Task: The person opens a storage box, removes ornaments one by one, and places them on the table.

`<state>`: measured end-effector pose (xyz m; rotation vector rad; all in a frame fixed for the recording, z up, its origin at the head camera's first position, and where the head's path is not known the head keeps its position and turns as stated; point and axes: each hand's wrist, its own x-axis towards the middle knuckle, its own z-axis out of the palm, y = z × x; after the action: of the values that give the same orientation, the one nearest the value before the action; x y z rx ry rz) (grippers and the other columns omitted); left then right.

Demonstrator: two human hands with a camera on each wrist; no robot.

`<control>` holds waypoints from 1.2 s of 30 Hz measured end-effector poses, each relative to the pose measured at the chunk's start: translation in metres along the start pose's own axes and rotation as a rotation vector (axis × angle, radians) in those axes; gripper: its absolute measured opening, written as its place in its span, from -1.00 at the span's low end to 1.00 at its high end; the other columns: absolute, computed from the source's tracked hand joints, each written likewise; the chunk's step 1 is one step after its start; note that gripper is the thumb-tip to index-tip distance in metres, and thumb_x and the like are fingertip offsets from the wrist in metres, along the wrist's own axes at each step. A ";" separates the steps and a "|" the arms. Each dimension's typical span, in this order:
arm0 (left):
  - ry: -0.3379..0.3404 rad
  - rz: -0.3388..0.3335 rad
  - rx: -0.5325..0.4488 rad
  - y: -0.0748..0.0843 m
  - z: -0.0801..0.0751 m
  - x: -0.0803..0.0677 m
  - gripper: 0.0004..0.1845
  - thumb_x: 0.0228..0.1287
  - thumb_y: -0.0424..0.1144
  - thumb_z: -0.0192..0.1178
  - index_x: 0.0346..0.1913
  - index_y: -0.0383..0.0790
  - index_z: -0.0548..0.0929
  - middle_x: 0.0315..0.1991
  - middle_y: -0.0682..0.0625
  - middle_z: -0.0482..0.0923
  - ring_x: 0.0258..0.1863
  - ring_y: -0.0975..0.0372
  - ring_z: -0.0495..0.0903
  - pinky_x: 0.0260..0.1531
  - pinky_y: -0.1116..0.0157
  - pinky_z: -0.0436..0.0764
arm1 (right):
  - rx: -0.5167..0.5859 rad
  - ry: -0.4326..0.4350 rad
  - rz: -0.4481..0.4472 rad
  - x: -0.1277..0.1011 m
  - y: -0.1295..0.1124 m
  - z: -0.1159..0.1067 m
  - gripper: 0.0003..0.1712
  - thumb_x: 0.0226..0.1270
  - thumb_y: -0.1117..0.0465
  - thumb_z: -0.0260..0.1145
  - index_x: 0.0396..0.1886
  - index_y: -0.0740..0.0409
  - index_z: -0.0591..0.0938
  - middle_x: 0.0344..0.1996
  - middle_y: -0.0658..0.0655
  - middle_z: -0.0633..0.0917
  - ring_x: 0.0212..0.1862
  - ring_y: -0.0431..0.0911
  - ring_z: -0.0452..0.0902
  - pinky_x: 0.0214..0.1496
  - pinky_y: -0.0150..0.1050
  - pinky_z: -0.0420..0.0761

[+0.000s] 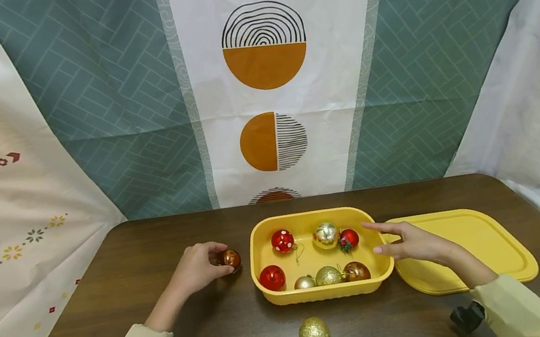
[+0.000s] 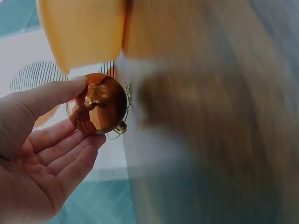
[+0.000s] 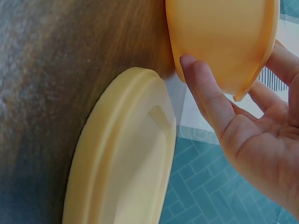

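Observation:
My left hand (image 1: 205,267) pinches a shiny copper-brown bauble (image 2: 100,105) between thumb and fingers, just left of the yellow box (image 1: 315,294). A gold cap and string show on it in the left wrist view. My right hand (image 1: 414,239) is at the box's right end with loosely extended fingers. Its thumb and index finger reach over the rim, while other fingertips (image 3: 189,60) overlap the outer wall in the right wrist view. Inside the box lie several baubles, including a plain red one (image 1: 272,278), a red dotted one (image 1: 282,240) and a shiny gold one (image 1: 326,235).
A glittery gold bauble (image 1: 314,336) with a string lies on the dark wooden table (image 1: 242,335), in front of the box. The yellow lid (image 1: 475,242) lies flat to the right, under my right forearm. A patterned curtain (image 1: 142,152) hangs behind the table.

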<state>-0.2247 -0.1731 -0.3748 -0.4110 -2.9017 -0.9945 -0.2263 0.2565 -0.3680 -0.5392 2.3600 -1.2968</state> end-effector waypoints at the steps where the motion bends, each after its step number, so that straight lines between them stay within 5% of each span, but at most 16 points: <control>1: 0.009 -0.012 0.000 -0.002 -0.002 -0.001 -0.55 -0.14 -0.29 0.42 -0.12 -0.42 0.61 -0.23 -0.16 0.63 -0.28 0.13 0.61 -0.28 0.21 0.59 | -0.003 0.001 0.000 0.000 0.000 0.000 -0.25 0.24 0.11 0.24 0.35 0.28 0.18 0.27 0.52 0.13 0.04 0.10 0.45 -0.09 -0.09 0.57; 10: -0.008 -0.059 0.000 -0.013 -0.008 -0.004 -0.54 -0.13 -0.28 0.42 -0.10 -0.43 0.60 -0.18 -0.20 0.62 -0.20 0.06 0.60 -0.21 0.15 0.58 | -0.001 0.005 0.021 0.000 0.001 0.000 -0.25 0.24 0.11 0.24 0.36 0.24 0.19 0.30 0.49 0.11 0.14 0.20 0.37 -0.05 -0.03 0.55; 23: 0.019 -0.046 0.001 -0.010 -0.013 -0.006 -0.44 -0.09 -0.21 0.42 -0.01 -0.45 0.55 -0.09 -0.27 0.58 -0.10 -0.04 0.56 -0.12 0.07 0.54 | 0.002 -0.006 -0.005 0.000 0.001 0.000 -0.24 0.24 0.12 0.24 0.35 0.27 0.18 0.29 0.50 0.12 0.01 0.03 0.46 -0.07 -0.11 0.56; 29: 0.082 0.008 -0.041 0.010 -0.016 -0.001 -0.46 -0.05 -0.24 0.39 0.04 -0.40 0.54 -0.03 -0.27 0.55 -0.04 -0.06 0.54 -0.09 0.06 0.52 | 0.002 -0.004 0.000 -0.001 0.000 0.000 -0.24 0.25 0.11 0.24 0.36 0.26 0.17 0.29 0.50 0.12 0.02 0.04 0.46 -0.08 -0.11 0.57; 36: 0.102 0.060 -0.129 0.050 0.002 0.010 -0.50 -0.07 -0.30 0.40 0.01 -0.39 0.56 -0.05 -0.24 0.58 -0.06 -0.01 0.57 -0.09 0.11 0.53 | -0.004 -0.002 -0.013 0.000 0.000 0.000 -0.25 0.24 0.12 0.24 0.35 0.28 0.18 0.28 0.51 0.12 -0.03 0.00 0.47 -0.10 -0.13 0.57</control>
<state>-0.2209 -0.1321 -0.3452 -0.4372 -2.7289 -1.1615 -0.2262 0.2567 -0.3685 -0.5583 2.3622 -1.2967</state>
